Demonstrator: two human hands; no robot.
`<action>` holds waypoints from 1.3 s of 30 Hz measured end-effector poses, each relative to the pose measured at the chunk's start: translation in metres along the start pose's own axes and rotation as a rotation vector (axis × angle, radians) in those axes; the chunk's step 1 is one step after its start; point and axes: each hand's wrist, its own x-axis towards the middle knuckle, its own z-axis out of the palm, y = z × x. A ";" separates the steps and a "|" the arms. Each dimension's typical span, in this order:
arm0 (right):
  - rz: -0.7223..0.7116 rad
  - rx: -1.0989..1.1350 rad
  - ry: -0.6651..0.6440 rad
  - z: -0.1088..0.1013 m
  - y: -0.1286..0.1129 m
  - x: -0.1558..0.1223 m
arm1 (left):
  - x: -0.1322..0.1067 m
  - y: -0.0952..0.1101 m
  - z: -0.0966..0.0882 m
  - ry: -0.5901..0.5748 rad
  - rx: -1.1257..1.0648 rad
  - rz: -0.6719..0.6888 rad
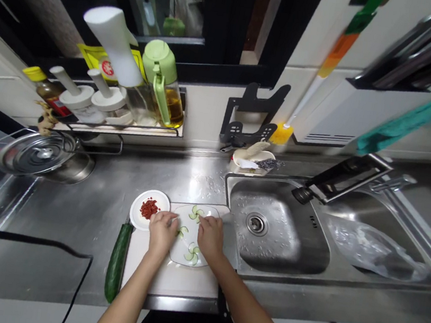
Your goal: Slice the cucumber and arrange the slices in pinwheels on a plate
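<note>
A clear, square-cornered plate [181,258] lies on a pale cutting board [170,282]. On it thin cucumber slices form small pinwheels: one at the far side [196,213], one at the near side [191,254], and a partial one [182,230] at the left. My left hand [162,232] is over the plate's left edge, fingertips drawn together; what they hold, if anything, is too small to name. My right hand [210,237] has its fingers curled, with the fingertips at the far pinwheel. A white dish [134,213] of chopped red bits [148,208] sits beside my left hand.
A whole cucumber [117,262] lies left of the board. To the right is a steel sink [282,224] with a plastic bag [375,248] in its far basin. A lidded pot [74,168] and a condiment shelf [140,128] stand behind left. A black cable [47,242] crosses the left counter.
</note>
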 end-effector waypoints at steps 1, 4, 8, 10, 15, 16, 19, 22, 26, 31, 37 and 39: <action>0.000 0.008 0.006 0.000 0.001 -0.002 | 0.000 -0.008 -0.007 0.013 0.027 -0.016; -0.016 0.027 0.015 0.000 0.001 -0.009 | 0.004 -0.036 -0.030 0.030 0.164 -0.113; -0.043 0.034 0.012 0.002 -0.001 -0.019 | 0.017 -0.067 -0.052 0.014 0.356 -0.257; -0.046 0.031 0.005 0.004 -0.003 -0.023 | 0.024 -0.075 -0.057 -0.018 0.399 -0.284; -0.053 0.011 -0.027 0.007 -0.007 -0.030 | 0.034 -0.080 -0.056 -0.068 0.430 -0.295; -0.053 0.010 -0.033 0.007 -0.007 -0.031 | 0.035 -0.080 -0.055 -0.076 0.431 -0.292; -0.050 0.022 -0.042 0.006 -0.008 -0.033 | 0.039 -0.080 -0.055 -0.101 0.437 -0.276; -0.046 0.038 -0.040 0.007 -0.009 -0.035 | 0.042 -0.080 -0.055 -0.115 0.450 -0.286; -0.045 0.043 -0.058 0.008 -0.011 -0.036 | 0.044 -0.078 -0.055 -0.139 0.452 -0.296; -0.047 0.040 -0.066 0.005 -0.013 -0.036 | 0.043 -0.078 -0.056 -0.149 0.445 -0.262; -0.064 0.035 -0.049 0.004 -0.014 -0.038 | 0.034 -0.077 -0.062 -0.060 0.377 -0.256; -0.068 0.047 -0.041 0.005 -0.014 -0.039 | 0.031 -0.076 -0.065 -0.043 0.326 -0.247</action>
